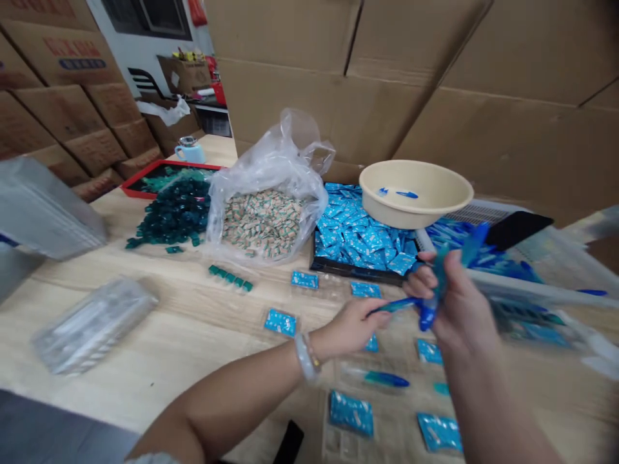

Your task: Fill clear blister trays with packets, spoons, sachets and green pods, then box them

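My left hand (352, 325) pinches one slim blue pen-like item (396, 304) by its end, low over the wooden table (159, 322). My right hand (452, 298) is closed round a bunch of the same blue items (447, 274), held upright just to the right. Blue sachets (280, 321) lie on the table in clear bags around both hands. One more blue pen-like item (385, 378) lies inside a clear bag below my left hand.
A black tray of blue sachets (360, 241), a beige bowl (416, 192), a clear bag of small wrapped sweets (264, 219), a pile of dark green pieces (176, 212) and a red tray (145, 175) stand behind. A stack of clear bags (91, 325) lies left. Cardboard boxes wall the back.
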The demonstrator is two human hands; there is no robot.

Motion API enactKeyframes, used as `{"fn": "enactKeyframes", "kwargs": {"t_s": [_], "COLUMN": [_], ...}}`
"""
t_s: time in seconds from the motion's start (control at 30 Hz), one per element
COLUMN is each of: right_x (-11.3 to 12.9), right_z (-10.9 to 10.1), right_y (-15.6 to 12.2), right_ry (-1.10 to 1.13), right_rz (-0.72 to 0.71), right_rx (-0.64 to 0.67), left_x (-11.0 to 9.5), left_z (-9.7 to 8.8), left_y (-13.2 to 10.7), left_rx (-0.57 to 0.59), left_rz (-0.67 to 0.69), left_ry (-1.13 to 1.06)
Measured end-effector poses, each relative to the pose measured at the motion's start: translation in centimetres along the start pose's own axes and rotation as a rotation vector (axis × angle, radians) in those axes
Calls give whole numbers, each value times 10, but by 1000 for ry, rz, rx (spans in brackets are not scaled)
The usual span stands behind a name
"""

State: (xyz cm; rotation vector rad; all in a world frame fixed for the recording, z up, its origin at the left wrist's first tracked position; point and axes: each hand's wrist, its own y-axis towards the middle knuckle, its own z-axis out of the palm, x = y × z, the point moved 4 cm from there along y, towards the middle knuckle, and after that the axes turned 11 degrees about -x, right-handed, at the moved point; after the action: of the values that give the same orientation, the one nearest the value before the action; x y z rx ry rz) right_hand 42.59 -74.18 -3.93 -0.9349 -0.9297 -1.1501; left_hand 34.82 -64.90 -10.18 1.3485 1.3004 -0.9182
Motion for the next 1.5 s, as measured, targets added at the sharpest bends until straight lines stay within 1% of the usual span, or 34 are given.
{"fn": "enactKeyframes", "kwargs": {"t_s": [0.07,0.13,0.17,0.2,0.23,0.3,0.37,0.4,0.43,0.47,0.5,0.57,0.6,0.63,0.67,0.73,0.77,0.83,0.87,0.9,0.97,1.03,1.07,1.1,1.13,1.17,1.2,1.27,1.3,1.33,1.37,1.4,1.43,1.5], "right_x": [-20,-28,-31,-35,-39,-50,-63,-70,-79,-88,-99,-125,-138,-152,-164,-185,-191,-195,-192,-187,-174,-159,-151,-143,-136,-131,-129,-138,-148,-158,-168,-177,-183,-190], "right_z": [-8,-21,-27,-32,-35,-39,-37,-33,-27,-17,-5,23,37,48,58,68,71,73,75,79,95,118,127,133,134,129,119,89,73,59,48,39,34,31], "right_y": [-5,-8,-11,-16,-22,-39,-58,-67,-77,-87,-97,-116,-124,-131,-137,-142,-143,-140,-137,-133,-125,-117,-113,-109,-106,-105,-107,-115,-123,-131,-139,-145,-151,-157], "right_ry": [125,179,167,126,63,-89,-286,-405,-530,-651,-756,-908,-968,-1032,-1106,-1261,-1324,-1403,-1433,-1465,-1548,-1626,-1637,-1630,-1609,-1581,-1551,-1515,-1501,-1488,-1481,-1483,-1489,-1507], "right_rz": [-48,-133,-150,-140,-113,-67,-87,-115,-153,-203,-262,-397,-470,-538,-600,-705,-745,-789,-791,-781,-757,-753,-765,-782,-801,-816,-829,-849,-863,-908,-964,-1011,-1050,-1081], "right_rx": [-101,-168,-176,-171,-161,-147,-118,-82,-28,52,159,410,526,623,690,741,740,684,634,592,586,647,663,653,614,567,531,503,535,568,581,590,584,544], "left_x": [24,48,58,67,74,81,82,80,78,74,71,66,65,66,68,72,73,72,68,62,46,32,27,26,26,28,32,43,49,57,64,70,76,83], "left_z": [-38,-78,-90,-98,-99,-92,-82,-81,-82,-89,-99,-131,-148,-164,-179,-200,-206,-211,-210,-205,-191,-180,-180,-185,-196,-212,-231,-270,-286,-296,-299,-297,-290,-268], "left_y": [-18,-30,-34,-37,-39,-39,-39,-39,-39,-41,-44,-60,-74,-91,-111,-153,-173,-202,-208,-209,-196,-173,-162,-152,-144,-139,-136,-138,-142,-145,-149,-153,-156,-161], "left_rx": [-22,-109,-97,-79,-45,18,32,23,-4,-51,-122,-299,-376,-425,-444,-449,-450,-466,-474,-460,-360,-198,-148,-115,-110,-128,-170,-288,-324,-330,-305,-259,-216,-172], "left_rz": [14,38,55,79,108,180,233,249,257,257,249,213,188,163,141,91,68,43,52,80,182,279,292,288,265,231,193,119,86,58,35,14,-2,-21], "left_ry": [203,523,649,754,832,927,980,985,973,944,902,800,756,726,712,718,729,748,759,773,821,880,906,925,933,929,915,869,838,807,776,745,714,665]}}
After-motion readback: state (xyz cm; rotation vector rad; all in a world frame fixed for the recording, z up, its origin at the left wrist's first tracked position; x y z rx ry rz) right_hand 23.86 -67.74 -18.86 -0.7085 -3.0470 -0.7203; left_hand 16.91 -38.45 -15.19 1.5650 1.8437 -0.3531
